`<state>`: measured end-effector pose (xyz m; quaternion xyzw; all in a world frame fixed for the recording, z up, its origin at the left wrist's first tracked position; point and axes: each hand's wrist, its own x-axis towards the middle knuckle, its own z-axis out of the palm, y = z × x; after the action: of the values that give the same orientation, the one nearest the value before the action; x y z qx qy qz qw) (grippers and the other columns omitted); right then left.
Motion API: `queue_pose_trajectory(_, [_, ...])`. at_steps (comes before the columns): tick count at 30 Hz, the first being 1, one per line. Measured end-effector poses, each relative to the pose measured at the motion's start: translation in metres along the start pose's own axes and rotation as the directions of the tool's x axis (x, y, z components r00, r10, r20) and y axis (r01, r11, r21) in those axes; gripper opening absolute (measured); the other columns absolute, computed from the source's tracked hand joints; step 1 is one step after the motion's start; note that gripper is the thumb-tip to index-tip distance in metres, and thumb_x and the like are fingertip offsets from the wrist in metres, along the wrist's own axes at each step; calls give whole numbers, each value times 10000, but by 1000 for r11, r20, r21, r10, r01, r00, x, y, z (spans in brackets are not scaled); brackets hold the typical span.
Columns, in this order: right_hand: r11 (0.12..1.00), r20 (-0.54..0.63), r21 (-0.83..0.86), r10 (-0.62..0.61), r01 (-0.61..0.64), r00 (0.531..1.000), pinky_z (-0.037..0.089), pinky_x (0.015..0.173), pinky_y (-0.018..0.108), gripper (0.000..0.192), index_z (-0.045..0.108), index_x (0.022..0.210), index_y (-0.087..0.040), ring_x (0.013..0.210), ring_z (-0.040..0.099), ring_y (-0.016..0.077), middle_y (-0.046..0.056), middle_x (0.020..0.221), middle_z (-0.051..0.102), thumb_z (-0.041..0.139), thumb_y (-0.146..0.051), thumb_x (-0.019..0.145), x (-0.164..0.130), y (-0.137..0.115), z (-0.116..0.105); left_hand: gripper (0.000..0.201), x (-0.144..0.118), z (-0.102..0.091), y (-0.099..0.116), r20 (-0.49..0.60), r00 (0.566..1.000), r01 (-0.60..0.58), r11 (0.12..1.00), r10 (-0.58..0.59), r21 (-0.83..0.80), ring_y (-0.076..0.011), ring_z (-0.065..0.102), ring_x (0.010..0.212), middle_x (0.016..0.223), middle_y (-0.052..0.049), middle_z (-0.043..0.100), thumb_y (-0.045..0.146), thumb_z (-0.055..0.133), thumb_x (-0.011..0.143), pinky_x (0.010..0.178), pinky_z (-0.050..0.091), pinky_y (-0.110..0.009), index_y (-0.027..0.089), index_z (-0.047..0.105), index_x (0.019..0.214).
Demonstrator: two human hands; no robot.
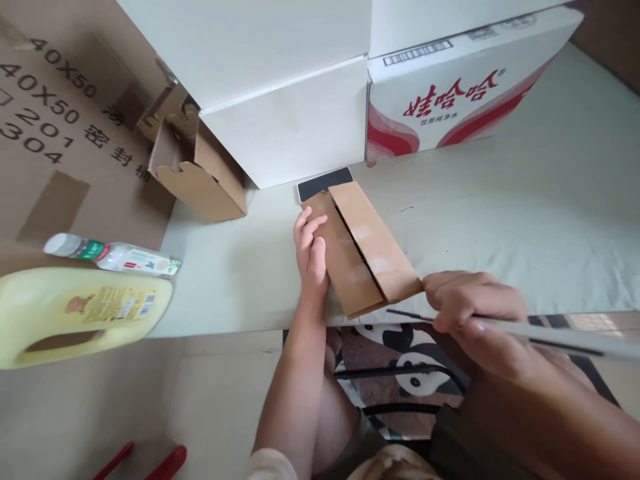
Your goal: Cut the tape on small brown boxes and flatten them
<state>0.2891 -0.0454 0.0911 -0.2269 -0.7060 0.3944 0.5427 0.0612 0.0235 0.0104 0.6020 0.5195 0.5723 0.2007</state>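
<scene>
A small brown cardboard box (377,237) sits tilted at the table's near edge, its top flaps meeting at a narrow dark gap. My left hand (313,250) grips the box's left side, thumb and fingers bent against the cardboard. Just off the near right corner is my right hand (475,303), closed around a long, thin utility knife (565,339) with a pale grey body and a dark slot. Its narrow dark tip points left, close to the box's near edge. Whether the tip touches the box, I cannot tell.
A phone (325,183) lies behind the box. White cartons (285,127) and a red-and-white carton (450,100) line the back. To the left are an open cardboard box (205,190), a clear bottle (125,257) and a yellow jug (115,300). A chair (400,373) stands below the table edge.
</scene>
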Motion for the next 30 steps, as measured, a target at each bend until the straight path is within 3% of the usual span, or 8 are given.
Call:
queue_pose_trajectory(4, [994, -255, 106, 56, -30, 965, 234, 403, 275, 324, 556, 694, -237, 382, 242, 106, -73, 445, 296, 474, -333, 993, 1, 9, -13, 453, -2, -3, 4, 24, 1000, 20, 1000, -20, 5, -271, 338, 1526, 1544, -94, 459, 537, 367, 1012, 1252, 297, -472, 246, 632, 1235])
queue_pose_trajectory(8, [874, -426, -398, 91, -277, 900, 268, 375, 247, 110, 629, 791, -229, 382, 385, 102, -60, 486, 473, 580, -238, 888, 2, 40, -33, 458, -2, -5, 5, 30, 999, 26, 1000, -26, 6, -273, 347, 1522, 1547, -100, 461, 546, 363, 1017, 1244, 311, -474, 249, 632, 1238])
queue_pose_trajectory(12, [548, -255, -767, 217, -334, 942, 365, 463, 259, 182, 708, 1001, -193, 445, 469, 110, -10, 619, 632, 615, -271, 866, -5, 76, -48, 443, -2, -5, 3, 14, 1000, 10, 1000, -10, -3, -268, 347, 1522, 1536, -97, 468, 536, 372, 1015, 1260, 285, -475, 248, 628, 1234])
queue_pose_trajectory(16, [353, -124, -905, 317, -239, 940, 414, 558, 308, 412, 675, 1251, -195, 754, 649, 217, 119, 1041, 760, 534, -175, 865, -14, 100, -57, 422, -1, -6, 0, 13, 1000, 20, 999, -19, -29, -271, 341, 1527, 1540, -100, 462, 523, 402, 1003, 1262, 283, -475, 247, 625, 1231])
queue_pose_trajectory(20, [206, -108, -956, 416, -210, 903, 465, 662, 403, 543, 618, 1399, -201, 935, 652, 327, 165, 1134, 729, 500, -161, 871, -17, 105, -61, 455, -1, -9, -3, -16, 1000, 26, 1000, -26, -11, -286, 345, 1523, 1533, -112, 465, 577, 405, 984, 1266, 275, -485, 240, 620, 1202])
queue_pose_trajectory(23, [256, -125, -937, 388, -237, 913, 497, 803, 478, 489, 649, 1369, -168, 1023, 643, 354, 205, 1224, 685, 490, -217, 909, -15, 103, -60, 470, 0, -16, -6, -26, 1000, 11, 1000, -12, -13, -282, 352, 1517, 1526, -105, 479, 606, 430, 968, 1272, 266, -465, 240, 636, 1178])
queue_pose_trajectory(26, [490, -58, -828, 407, -271, 912, 501, 917, 462, 400, 710, 1228, -146, 1048, 658, 317, 173, 1144, 722, 458, -296, 956, -11, 98, -55, 453, 4, -30, -8, -31, 997, 69, 990, -73, -120, -270, 341, 1525, 1558, -72, 471, 592, 496, 939, 1261, 284, -427, 252, 652, 1194])
queue_pose_trajectory(30, [634, 92, -681, 572, -368, 815, 506, 854, 379, 351, 720, 1071, -192, 1004, 687, 274, 115, 1034, 763, 415, -345, 990, -6, 88, -42, 373, 8, -48, -6, -35, 942, 303, 892, -333, -335, -281, 439, 1465, 1505, -32, 560, 517, 616, 863, 1162, 414, -369, 250, 717, 1102])
